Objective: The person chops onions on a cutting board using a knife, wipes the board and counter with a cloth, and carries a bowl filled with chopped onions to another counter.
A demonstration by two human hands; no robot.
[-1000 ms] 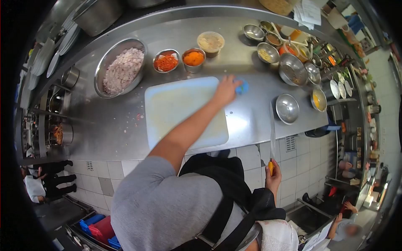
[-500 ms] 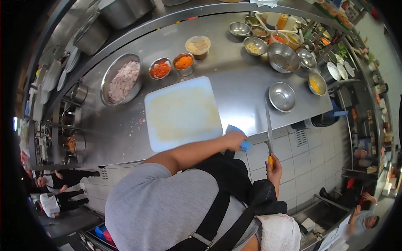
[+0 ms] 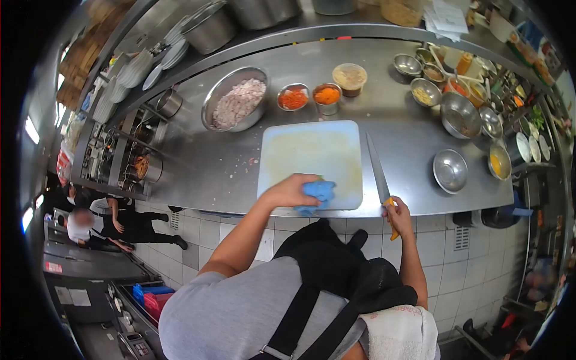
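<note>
My left hand (image 3: 294,191) is closed around a bunched blue cloth (image 3: 319,193), over the near part of the white cutting board (image 3: 312,150). The board's surface is stained yellowish. In my right hand (image 3: 397,215), at the counter's front edge, is the yellow handle of a long knife (image 3: 377,168). Its blade points away from me, just right of the board. Beyond the board stand a small bowl of shredded orange-red food (image 3: 293,98), a metal container of orange food (image 3: 327,95) and a clear tub (image 3: 350,78).
A large metal bowl of chopped pale pink pieces (image 3: 240,99) stands at the back left. On the right are an empty metal bowl (image 3: 450,171), a bowl with yellow liquid (image 3: 499,161) and several more bowls. A shelf (image 3: 288,33) spans the back. Other people (image 3: 120,222) stand at the left.
My left hand has brought the blue cloth from the counter's front edge onto the board. The knife has shifted left relative to the counter, nearer the board. The camera view has shifted too.
</note>
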